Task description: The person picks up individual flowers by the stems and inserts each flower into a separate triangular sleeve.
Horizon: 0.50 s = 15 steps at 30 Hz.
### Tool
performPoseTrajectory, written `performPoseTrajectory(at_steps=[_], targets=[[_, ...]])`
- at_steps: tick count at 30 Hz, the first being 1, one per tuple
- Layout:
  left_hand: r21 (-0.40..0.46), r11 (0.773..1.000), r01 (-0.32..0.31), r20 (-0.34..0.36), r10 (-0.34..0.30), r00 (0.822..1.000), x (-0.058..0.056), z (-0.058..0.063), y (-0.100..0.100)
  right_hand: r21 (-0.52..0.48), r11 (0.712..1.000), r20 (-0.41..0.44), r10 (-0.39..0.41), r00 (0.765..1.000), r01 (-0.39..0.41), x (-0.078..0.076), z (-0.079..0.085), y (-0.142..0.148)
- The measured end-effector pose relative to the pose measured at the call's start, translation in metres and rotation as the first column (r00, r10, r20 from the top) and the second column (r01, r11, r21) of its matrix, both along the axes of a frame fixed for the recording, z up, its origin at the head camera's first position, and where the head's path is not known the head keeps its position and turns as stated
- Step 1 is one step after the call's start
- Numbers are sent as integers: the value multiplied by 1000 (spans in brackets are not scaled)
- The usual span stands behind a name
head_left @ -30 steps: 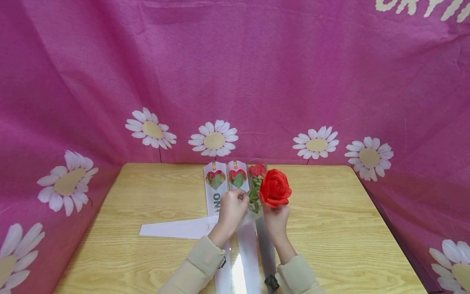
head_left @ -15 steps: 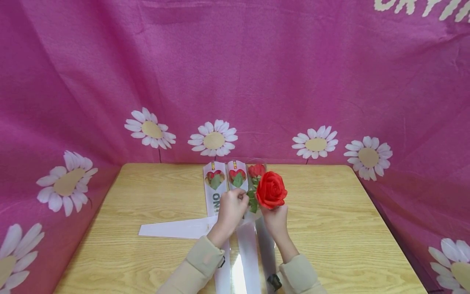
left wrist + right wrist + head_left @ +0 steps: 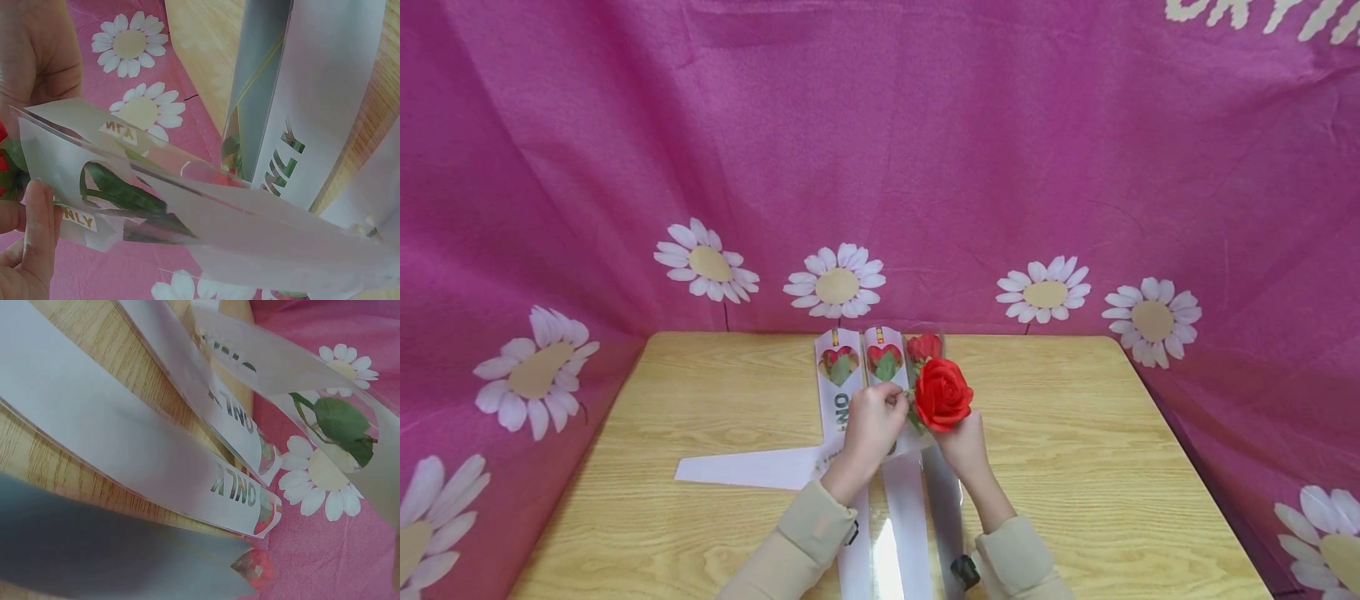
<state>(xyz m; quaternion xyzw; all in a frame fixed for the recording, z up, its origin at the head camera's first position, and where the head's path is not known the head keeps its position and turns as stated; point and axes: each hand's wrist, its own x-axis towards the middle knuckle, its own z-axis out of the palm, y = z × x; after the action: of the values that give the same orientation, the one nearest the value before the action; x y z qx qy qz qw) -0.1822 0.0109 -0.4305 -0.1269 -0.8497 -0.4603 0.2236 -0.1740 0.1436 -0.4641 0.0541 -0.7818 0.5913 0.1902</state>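
My right hand (image 3: 964, 443) holds a red artificial rose (image 3: 943, 395) just under its bloom. My left hand (image 3: 874, 417) pinches the edge of a white and clear flower sleeve (image 3: 745, 468) whose narrow end points left. In the left wrist view, the held sleeve (image 3: 281, 228) has printed lettering, and green leaves (image 3: 125, 190) show inside it through a cutout. Red petals (image 3: 4, 165) sit outside its wide end. Through its cutout in the right wrist view, a leaf (image 3: 342, 422) is also visible. The rose's stem is mostly hidden by the sleeve and hands.
Two white sleeved roses (image 3: 842, 367) (image 3: 886, 354) lie side by side on the wooden table (image 3: 1090, 467). To their right lies a grey-backed clear sleeve (image 3: 946, 500) with another red rose (image 3: 925, 347). A pink daisy-print cloth (image 3: 925, 167) surrounds the table.
My right hand has moved the rose leftward and slightly down, toward my left hand. The sleeve's narrow end has shifted a little further left. My left hand stays nearly still.
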Motion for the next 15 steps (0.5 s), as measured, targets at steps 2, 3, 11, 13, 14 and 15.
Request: performPoseTrajectory(at_steps=[2, 3, 11, 13, 14, 15], targets=[[2, 1000, 5, 5, -5, 1000, 0, 0, 0, 9, 1000, 19, 12, 1000, -12, 0, 0, 1], [2, 1000, 7, 7, -7, 1000, 0, 0, 0, 16, 1000, 21, 18, 1000, -18, 0, 1, 1], [-4, 1000, 6, 1, -6, 1000, 1, 1, 0, 65, 996, 18, 63, 998, -64, -2, 0, 2], [1, 1000, 9, 0, -9, 1000, 2, 1, 0, 81, 994, 37, 65, 997, -67, -2, 0, 2], [4, 1000, 10, 0, -10, 1000, 2, 1, 0, 91, 994, 47, 61, 997, -65, -3, 0, 2], [8, 1000, 14, 1, -14, 1000, 2, 1, 0, 102, 993, 53, 59, 997, -64, -3, 0, 2]])
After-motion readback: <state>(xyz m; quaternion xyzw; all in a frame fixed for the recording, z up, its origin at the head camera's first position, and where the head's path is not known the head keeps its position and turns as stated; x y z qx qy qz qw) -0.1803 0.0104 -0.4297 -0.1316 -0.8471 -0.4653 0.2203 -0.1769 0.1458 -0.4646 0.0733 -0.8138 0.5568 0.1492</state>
